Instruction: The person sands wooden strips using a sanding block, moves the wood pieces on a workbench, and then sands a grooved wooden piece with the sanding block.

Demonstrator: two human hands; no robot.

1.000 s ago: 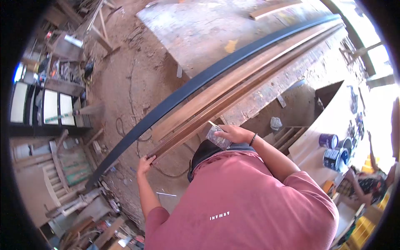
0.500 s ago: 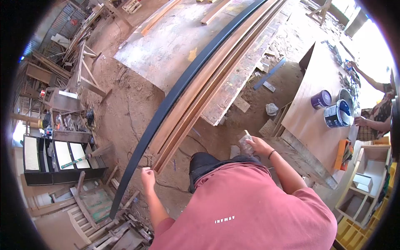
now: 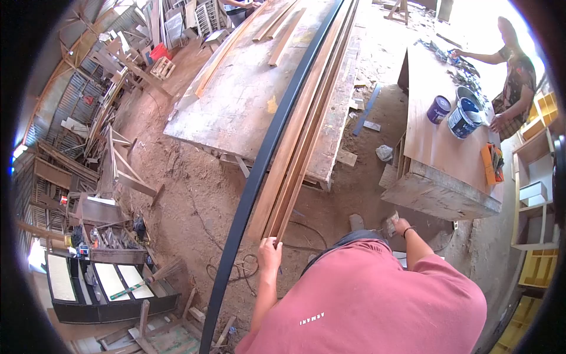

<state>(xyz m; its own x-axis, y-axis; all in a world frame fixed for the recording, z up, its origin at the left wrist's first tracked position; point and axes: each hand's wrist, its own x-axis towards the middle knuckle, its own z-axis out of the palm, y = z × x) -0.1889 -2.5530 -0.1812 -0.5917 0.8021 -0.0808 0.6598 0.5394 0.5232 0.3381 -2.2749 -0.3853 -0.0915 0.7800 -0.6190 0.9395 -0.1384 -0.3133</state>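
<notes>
My left hand (image 3: 270, 255) is closed at the near end of the brown wooden strips (image 3: 282, 203), its fingertips pressed on the end of one strip. These long strips lie side by side along the workbench (image 3: 230, 88) and overhang its near edge. Beside them on the left runs a long black-painted strip (image 3: 250, 189), reaching past my left hand towards me. My right hand (image 3: 402, 226) is held low by my right side, closed on a small pale flat piece (image 3: 391, 223) whose kind I cannot make out.
On the right, a plywood-topped table (image 3: 421, 141) bears a purple can (image 3: 438, 110), a paint bucket (image 3: 463, 124) and an orange box (image 3: 490, 165). A person (image 3: 516, 76) stands behind it. Cables (image 3: 236, 268) lie on the dirt floor. Further strips (image 3: 288, 38) rest on the bench.
My view has swung, bringing more of the far bench into sight. My left hand has come onto the strips' end from just beside it. My right hand still holds the pale piece, now farther out.
</notes>
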